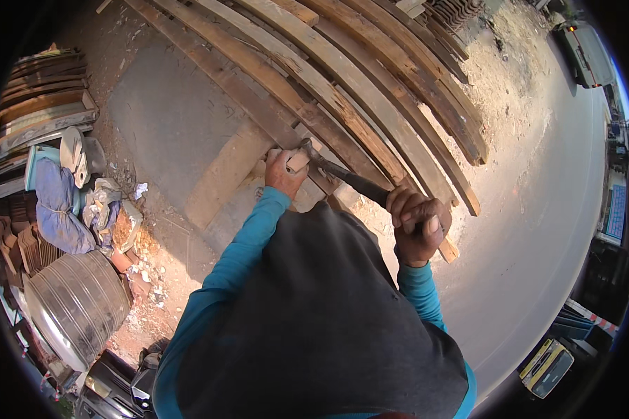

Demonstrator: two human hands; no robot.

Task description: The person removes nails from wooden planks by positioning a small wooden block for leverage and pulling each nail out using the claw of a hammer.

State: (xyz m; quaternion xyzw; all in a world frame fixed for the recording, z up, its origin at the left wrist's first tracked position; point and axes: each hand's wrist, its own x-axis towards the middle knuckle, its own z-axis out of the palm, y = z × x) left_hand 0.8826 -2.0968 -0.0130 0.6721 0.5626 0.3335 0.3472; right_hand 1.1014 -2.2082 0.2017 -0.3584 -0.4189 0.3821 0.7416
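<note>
My right hand (pixel 419 222) is closed round the dark handle of a hammer (pixel 353 180), which slants up and to the left. The hammer's head is beside my left hand (pixel 284 172), at a small pale block (pixel 298 162) that looks like wood. The fingers of my left hand are closed on that block, over the near end of a brown wooden beam (pixel 276 126). Whether the hammer head touches the block, I cannot tell. Part of the beam under my left hand is hidden.
Several long wooden beams (pixel 370 105) lie side by side ahead. A grey flat sheet (pixel 168 119) is on the ground at left. Farther left are a ribbed metal tank (pixel 80 307), a blue wrapped bundle (pixel 59 209) and stacked frames (pixel 45 122). A road (pixel 538 202) with vehicles runs along the right.
</note>
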